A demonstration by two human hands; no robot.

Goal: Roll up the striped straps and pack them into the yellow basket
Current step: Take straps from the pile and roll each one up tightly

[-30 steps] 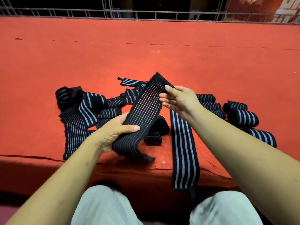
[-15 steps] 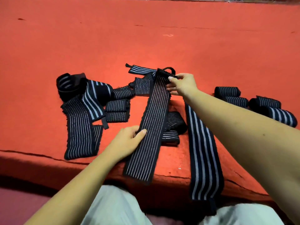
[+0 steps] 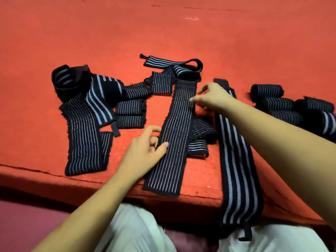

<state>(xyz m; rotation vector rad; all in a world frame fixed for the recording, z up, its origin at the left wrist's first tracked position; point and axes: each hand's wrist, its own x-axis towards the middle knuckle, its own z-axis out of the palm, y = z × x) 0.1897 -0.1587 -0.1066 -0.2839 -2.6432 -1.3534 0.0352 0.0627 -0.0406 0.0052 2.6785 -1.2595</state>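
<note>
A red carpeted surface [image 3: 236,51] fills the view. Two straps lie stretched out on it, both with the long axis running near to far. The wide-striped strap [image 3: 234,160], on the right, hangs over the near edge. The thin-striped strap [image 3: 174,142] lies flat at the centre, leaning slightly right toward its far end, its near end at the surface's near edge. To the left sits a tangle of loose straps [image 3: 85,124], too overlapped to count. At far right are at least five rolled straps [image 3: 266,90], lying close together. The left hand [image 3: 143,153] lays its thumb on the thin-striped strap's left edge, fingers curled beside it; I cannot tell whether they pinch it. The right hand [image 3: 211,97], blurred, has its fingers apart and holds nothing, near the strap's far right edge.
</note>
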